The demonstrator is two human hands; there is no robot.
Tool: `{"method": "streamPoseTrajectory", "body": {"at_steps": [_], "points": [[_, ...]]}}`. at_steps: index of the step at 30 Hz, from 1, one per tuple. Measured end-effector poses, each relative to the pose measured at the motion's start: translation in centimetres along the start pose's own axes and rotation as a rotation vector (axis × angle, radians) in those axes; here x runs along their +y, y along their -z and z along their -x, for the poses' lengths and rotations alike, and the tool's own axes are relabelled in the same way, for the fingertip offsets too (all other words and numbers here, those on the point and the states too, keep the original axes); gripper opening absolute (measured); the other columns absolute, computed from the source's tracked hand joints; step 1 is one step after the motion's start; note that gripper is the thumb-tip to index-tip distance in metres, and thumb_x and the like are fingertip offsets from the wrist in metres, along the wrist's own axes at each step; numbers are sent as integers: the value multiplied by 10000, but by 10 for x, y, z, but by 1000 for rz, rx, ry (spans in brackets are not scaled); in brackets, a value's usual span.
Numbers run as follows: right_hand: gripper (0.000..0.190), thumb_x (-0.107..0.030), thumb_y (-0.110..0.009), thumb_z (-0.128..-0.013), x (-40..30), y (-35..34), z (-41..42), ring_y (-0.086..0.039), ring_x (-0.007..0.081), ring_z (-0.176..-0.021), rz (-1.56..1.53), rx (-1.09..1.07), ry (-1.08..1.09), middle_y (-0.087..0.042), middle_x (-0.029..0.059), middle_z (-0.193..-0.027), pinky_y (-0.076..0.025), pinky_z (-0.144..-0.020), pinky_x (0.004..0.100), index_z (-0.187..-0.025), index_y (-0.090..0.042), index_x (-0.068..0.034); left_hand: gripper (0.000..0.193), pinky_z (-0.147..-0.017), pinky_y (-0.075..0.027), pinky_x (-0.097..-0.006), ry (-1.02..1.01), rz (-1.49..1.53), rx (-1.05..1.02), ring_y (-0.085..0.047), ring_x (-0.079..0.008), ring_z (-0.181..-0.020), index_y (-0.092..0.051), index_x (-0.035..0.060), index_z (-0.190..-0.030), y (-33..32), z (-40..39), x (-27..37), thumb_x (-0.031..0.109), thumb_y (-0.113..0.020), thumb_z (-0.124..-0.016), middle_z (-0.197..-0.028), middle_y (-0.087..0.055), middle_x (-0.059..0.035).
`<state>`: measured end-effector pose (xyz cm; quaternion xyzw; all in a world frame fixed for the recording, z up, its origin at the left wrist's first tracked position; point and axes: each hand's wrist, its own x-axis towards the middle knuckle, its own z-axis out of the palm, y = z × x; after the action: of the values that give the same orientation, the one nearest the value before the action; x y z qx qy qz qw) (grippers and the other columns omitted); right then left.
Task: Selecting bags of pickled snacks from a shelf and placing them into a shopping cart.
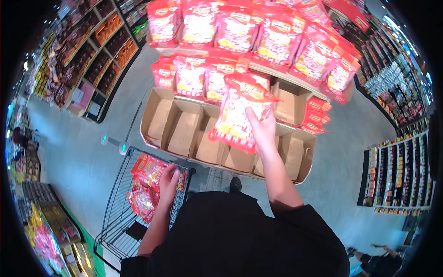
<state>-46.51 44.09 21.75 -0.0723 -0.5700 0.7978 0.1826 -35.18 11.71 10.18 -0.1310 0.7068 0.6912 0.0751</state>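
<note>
My right hand (263,130) grips a red and pink snack bag (235,114) by its right side, over the lower row of cardboard display trays (178,128). Behind the bag, upright bags of the same look (190,74) stand in the middle tier, and more fill the upper tier (238,31). My left hand (169,178) is at the front rail of a wire shopping cart (114,204), over red snack bags (143,197) lying in it; whether its fingers touch the rail or a bag cannot be told. The lower trays that show hold no bags.
Stocked shelving (100,55) rises at the upper left, with more shelves (398,173) at the right. A low display with colourful packs (45,232) stands at the lower left. Another person (380,265) is at the lower right. Grey floor (79,149) lies between the displays.
</note>
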Motion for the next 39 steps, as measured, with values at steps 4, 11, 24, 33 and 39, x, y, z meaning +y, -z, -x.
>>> {"method": "streamPoseTrajectory", "body": {"at_steps": [4, 11, 24, 33, 39], "points": [[519, -286, -586, -1007, -7, -37, 52, -574, 162, -1159, -46, -343, -446, -601, 100, -1282, -459, -991, 316, -1411, -407, -15, 535, -1008, -461, -357, -29, 485, -378, -576, -198, -1170, -395, -24, -1418, -31, 6, 91, 220, -592, -985, -1313, -566, -133], [462, -289, -553, -1024, -21, -64, 73, -567, 126, -1142, -296, -405, -515, -620, 89, -1257, -455, -965, 274, -1376, -488, 4, 479, -996, -481, -341, 23, 297, -483, -604, -152, -1145, -501, -9, -1332, -32, 41, 178, 89, -694, -905, -1252, -627, -109], [252, -162, -595, -988, -50, -84, 56, -615, 43, -734, -275, -332, -231, -721, 59, -878, -471, -646, 212, -875, -714, 30, 600, -1003, -475, -368, -9, 458, -559, -586, -202, -1190, -418, -14, -1401, -23, 56, 175, 167, -708, -907, -1316, -588, -133], [267, -169, -574, -1004, -61, -82, 57, -624, 57, -781, -293, -312, -231, -721, 77, -925, -484, -691, 226, -901, -707, 38, 606, -1030, -457, -381, 26, 484, -576, -571, -211, -1214, -392, -10, -1422, -21, 57, 175, 201, -678, -931, -1349, -563, -133], [280, -180, -562, -1013, -65, -81, 57, -627, 64, -803, -301, -325, -217, -718, 84, -934, -487, -712, 233, -912, -704, 40, 594, -1032, -460, -385, 42, 513, -589, -568, -214, -1223, -371, -11, -1437, -19, 56, 174, 201, -643, -953, -1359, -556, -137]]}}
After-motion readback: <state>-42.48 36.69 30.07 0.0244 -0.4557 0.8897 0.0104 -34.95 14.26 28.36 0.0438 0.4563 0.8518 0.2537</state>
